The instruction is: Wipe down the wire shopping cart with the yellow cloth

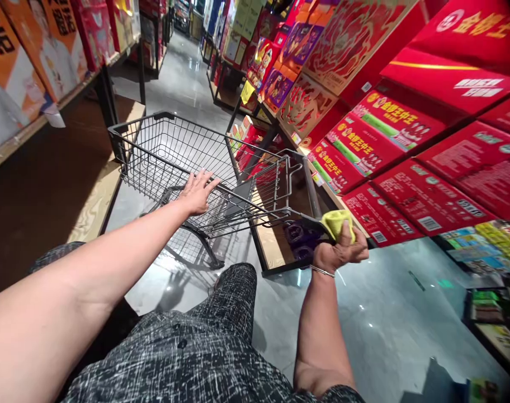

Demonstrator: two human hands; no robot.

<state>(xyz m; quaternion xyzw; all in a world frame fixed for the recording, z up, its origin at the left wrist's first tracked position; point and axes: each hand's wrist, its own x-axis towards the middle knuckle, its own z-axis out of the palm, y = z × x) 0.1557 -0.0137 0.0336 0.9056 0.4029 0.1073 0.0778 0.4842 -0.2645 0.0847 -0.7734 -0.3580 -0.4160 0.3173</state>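
A dark wire shopping cart (175, 162) stands sideways in front of me, with only bare mesh showing inside its basket. My left hand (196, 193) reaches over the near side of the basket, fingers spread at the top rail, not wrapped round it. A folded yellow cloth (338, 224) is pinched in my right hand (342, 249), close to the end of the cart's handle (316, 196). Whether the cloth touches the handle, I cannot tell. A thin bracelet circles my right wrist.
Red gift boxes (364, 145) are stacked on the right-hand shelf, whose corner (272, 263) juts low by the cart. Orange boxes (53, 50) line the shelf at left. A shiny tiled floor (179, 61) runs up the aisle between them.
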